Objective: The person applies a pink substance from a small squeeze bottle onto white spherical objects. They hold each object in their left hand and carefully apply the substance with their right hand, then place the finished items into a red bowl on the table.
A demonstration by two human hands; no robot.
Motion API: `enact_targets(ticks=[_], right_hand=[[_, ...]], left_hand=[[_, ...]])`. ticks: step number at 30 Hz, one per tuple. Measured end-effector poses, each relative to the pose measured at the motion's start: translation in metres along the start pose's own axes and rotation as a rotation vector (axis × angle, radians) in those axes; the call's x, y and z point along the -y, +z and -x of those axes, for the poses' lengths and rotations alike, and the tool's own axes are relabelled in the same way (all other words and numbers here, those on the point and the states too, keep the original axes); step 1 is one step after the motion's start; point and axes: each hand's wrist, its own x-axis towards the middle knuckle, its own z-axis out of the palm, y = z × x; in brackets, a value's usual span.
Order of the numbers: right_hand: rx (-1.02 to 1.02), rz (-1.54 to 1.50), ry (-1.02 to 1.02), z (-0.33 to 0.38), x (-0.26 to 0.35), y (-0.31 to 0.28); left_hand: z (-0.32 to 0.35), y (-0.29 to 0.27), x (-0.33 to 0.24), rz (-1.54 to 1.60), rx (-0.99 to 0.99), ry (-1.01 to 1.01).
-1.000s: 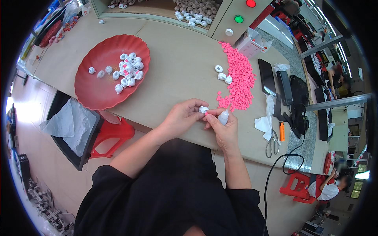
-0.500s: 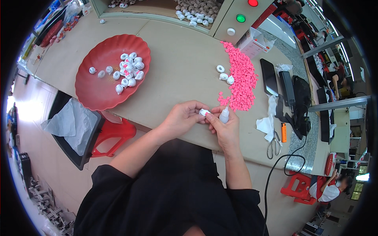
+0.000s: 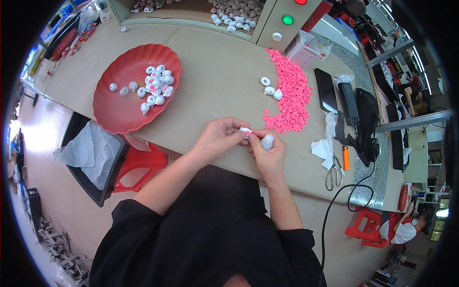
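My left hand [image 3: 216,139] pinches a small white rounded piece [image 3: 245,131] between thumb and fingers over the table's near edge. A pink bit shows on that piece. My right hand [image 3: 269,158] is closed round a small white squeeze bottle [image 3: 267,141], and its thumb and fingertip reach the white piece. Just beyond my right hand spreads a pile of small pink pieces [image 3: 292,93]. Beside the pile lie several loose white rounded pieces [image 3: 269,91]. A red scalloped bowl [image 3: 107,107] on the left holds more of them, some with pink bits.
A shelf box [image 3: 191,21] with many rounded pieces stands at the back. To the right lie a black phone [image 3: 326,91], white tissue [image 3: 323,147], scissors [image 3: 334,176], an orange lighter [image 3: 346,158] and a black cable [image 3: 330,215]. A red stool [image 3: 138,160] stands at lower left.
Both hands have shifted slightly, keeping the white piece between them. The bottle has tipped in my right hand, so its nozzle no longer points away over the pink pile.
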Motion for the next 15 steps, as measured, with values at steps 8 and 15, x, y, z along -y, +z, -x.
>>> enact_targets(ticks=[8,15], right_hand=[[-0.060,0.180,-0.282,0.000,-0.011,0.006],[-0.040,-0.070,-0.023,-0.005,0.000,0.003]], left_hand=[[-0.002,0.000,-0.001,0.050,-0.018,-0.040],[-0.004,-0.001,0.000,0.035,-0.019,-0.040]])
